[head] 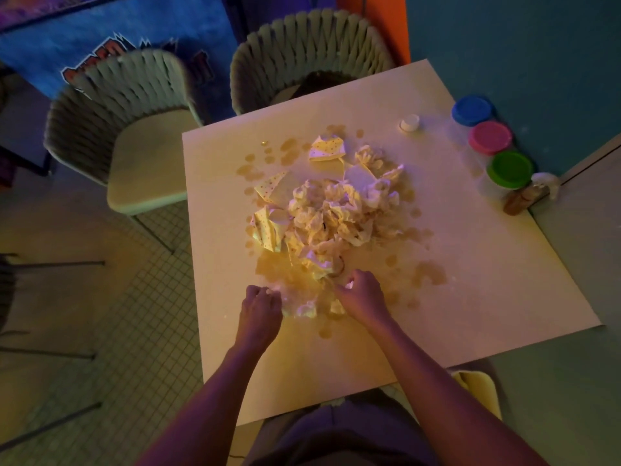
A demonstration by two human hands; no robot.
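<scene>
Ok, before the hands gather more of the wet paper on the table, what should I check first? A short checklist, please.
1. Grip on paper: left hand and right hand hold the paper wad with curled fingers: ok.
2. Spills wiped: brown puddles lie on the table: not ok.
3. Big paper pile close, just beyond the hands: ok.
4. Tubs lidded and apart from the pile: ok.
5. Brown bottle at the table's right edge, upright and capped: cannot tell.
</scene>
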